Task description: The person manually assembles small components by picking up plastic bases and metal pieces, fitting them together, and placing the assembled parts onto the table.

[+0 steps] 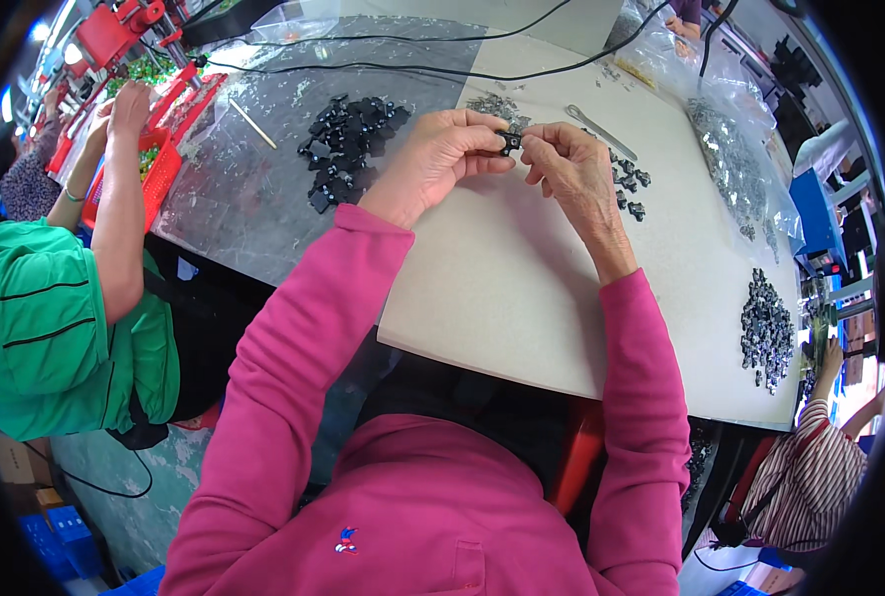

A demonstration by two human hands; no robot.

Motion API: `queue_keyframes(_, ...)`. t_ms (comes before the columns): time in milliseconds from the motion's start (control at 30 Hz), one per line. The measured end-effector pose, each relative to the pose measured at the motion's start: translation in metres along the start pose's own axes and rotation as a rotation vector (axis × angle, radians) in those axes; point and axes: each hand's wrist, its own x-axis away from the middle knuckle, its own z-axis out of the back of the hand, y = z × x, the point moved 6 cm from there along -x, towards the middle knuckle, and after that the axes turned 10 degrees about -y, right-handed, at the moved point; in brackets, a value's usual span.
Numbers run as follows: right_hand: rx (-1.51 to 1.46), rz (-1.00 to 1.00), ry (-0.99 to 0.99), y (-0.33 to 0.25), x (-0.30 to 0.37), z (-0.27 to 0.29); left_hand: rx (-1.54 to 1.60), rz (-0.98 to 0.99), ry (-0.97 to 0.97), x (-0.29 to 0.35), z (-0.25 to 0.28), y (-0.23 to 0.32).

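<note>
Black small part up at the fingertips, above the far half of the cream tabletop, roughly between both hands. Left hand pinches it, thumb against forefinger. Right hand has thumb and forefinger tips close together at the part's right side; cannot tell if they grip it or some tinier piece. Just behind the hands, loose metal bits. Right of them, a slim metal tool lying flat, small black pieces scattered nearby. Left, on grey sheeting, a heap of black caps and a pale stick. Far right, clear bag with metal pieces, dark pile nearer the edge. Co-worker in green at left, beside a red basket
</note>
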Motion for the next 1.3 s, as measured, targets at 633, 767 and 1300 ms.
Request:
queue_keyframes(633, -0.053, -0.083, -0.063, -0.0001, 0.001, -0.0003, -0.039, 0.02, -0.03, -0.0003, -0.0059, 0.0012)
queue_keyframes(767, 0.036, -0.074, -0.061, -0.0012, 0.0009, -0.0015, -0.02, 0.05, -0.058, -0.0011, -0.0031, 0.0004)
queue_keyframes(1300, -0.042, -0.08, 0.036, 0.0031, 0.0008, 0.0032, -0.04, -0.004, -0.067, -0.0012, -0.0093, -0.0008)
